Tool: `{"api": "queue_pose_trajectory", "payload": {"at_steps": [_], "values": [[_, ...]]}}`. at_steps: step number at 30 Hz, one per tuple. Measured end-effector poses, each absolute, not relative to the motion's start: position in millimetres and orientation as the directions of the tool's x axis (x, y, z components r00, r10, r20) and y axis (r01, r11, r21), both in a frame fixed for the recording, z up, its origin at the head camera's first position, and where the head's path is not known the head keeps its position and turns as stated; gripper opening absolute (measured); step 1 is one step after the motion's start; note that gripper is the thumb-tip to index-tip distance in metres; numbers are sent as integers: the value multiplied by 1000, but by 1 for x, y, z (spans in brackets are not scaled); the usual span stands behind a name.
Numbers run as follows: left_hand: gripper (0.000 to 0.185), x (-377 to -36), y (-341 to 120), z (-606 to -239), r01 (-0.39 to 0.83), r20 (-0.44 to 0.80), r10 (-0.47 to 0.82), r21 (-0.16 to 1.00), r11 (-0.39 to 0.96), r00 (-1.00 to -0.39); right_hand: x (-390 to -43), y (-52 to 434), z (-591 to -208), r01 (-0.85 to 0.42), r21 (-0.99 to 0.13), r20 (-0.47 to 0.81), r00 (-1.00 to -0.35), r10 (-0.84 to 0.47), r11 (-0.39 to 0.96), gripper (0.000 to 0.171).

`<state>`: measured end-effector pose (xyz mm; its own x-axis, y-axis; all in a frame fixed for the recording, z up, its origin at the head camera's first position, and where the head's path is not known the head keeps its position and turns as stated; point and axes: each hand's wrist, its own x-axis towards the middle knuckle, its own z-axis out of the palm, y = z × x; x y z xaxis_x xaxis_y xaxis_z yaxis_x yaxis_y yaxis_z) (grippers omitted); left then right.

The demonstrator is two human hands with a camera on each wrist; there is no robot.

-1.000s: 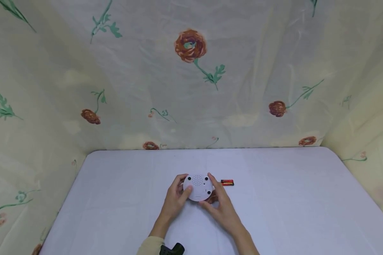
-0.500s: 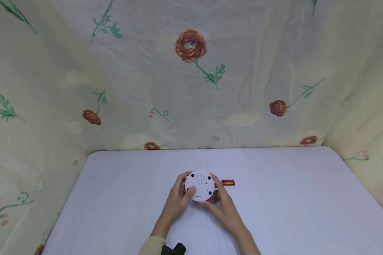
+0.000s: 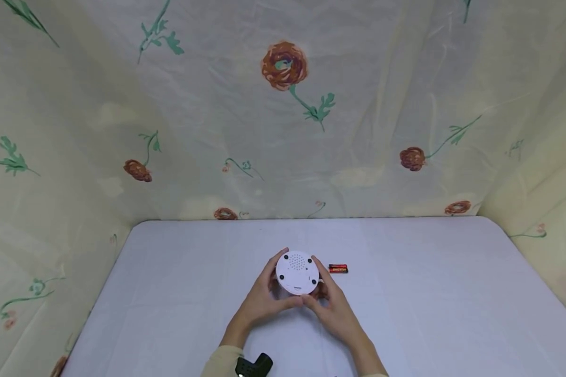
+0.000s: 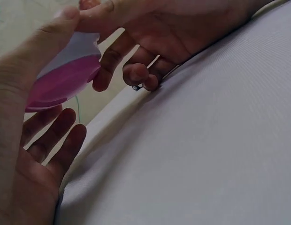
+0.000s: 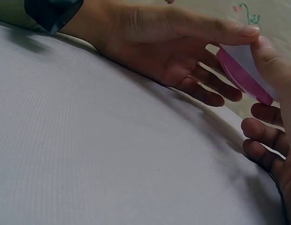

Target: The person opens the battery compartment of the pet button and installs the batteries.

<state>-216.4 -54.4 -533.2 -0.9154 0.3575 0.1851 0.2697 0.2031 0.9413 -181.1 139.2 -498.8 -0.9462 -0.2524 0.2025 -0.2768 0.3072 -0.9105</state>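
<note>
White-and-pink round device [image 3: 297, 272], red battery [image 3: 338, 268], pale lilac table [image 3: 429, 293] — floral cream curtain [image 3: 217, 104]

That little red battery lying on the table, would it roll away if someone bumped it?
Probably yes: the battery is a small cylinder lying on its side on the smooth table, so a sideways nudge would likely roll it. It looks stiff and hard, not floppy.

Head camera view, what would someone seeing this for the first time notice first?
Most likely the round white device held up between the left hand and the right hand, just above the middle of the pale table; the wrist views show it has a pink side. Next, the small red battery lying just right of it, and the flowered cloth behind.
</note>
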Motion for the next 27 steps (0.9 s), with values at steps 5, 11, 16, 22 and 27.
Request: {"api": "queue_pose_trajectory", "payload": {"at_steps": [5, 11, 16, 22, 27], "values": [[72, -216, -57, -533, 289, 224, 347, 946, 146, -911, -180, 139, -499, -275, -912, 201, -947, -252, 306, 72], [51, -216, -58, -531, 293, 260, 302, 954, 68, -917, -182, 139, -503, -291, -906, 217, -943, -252, 308, 69], [55, -217, -56, -531, 282, 247, 298, 956, 78, -922, -190, 141, -523, -286, -905, 216, -947, -239, 314, 72], [81, -217, -60, -534, 233, 153, 341, 950, 209, -928, -194, 143, -534, -270, -903, 196, -951, -238, 336, 72], [103, -220, -64, -540, 235, 109, 336, 902, 363, -936, -193, 143, -534, -249, -899, 168, -956, -239, 361, 70]]}}
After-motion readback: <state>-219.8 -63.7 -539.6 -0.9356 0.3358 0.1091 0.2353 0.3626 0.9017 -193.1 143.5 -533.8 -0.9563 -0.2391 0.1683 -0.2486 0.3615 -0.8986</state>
